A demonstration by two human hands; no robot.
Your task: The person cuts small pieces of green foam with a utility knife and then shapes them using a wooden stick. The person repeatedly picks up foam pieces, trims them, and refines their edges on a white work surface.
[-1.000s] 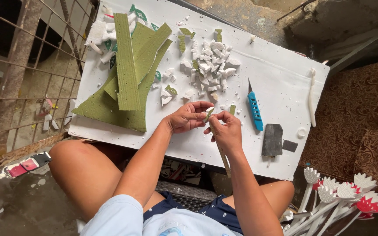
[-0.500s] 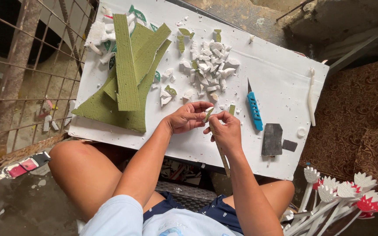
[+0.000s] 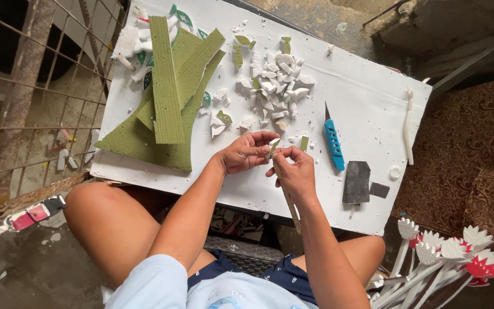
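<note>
I see the left hand and the right hand close together near the front of the white board; both pinch one small green and white piece between the fingertips, so the piece sits in the air just above the board, right between the two hands; the right hand also grips a thin stick that runs down toward six o'clock, and I think the piece is being fixed onto its top end, which is why both hands hold it so tight and so near. At one o'clock from the hands lies a blue knife, within easy reach but apart from the fingers; at twelve o'clock sits a heap of little white petals; at ten o'clock lie long green strips, stacked across each other, out of the way. A dark grey block rests at three o'clock, near the front edge. The board's front edge is right under the wrists; a metal fence closes the nine o'clock side; bare white board at two o'clock gives open room; finished flower sticks lie at four o'clock.
</note>
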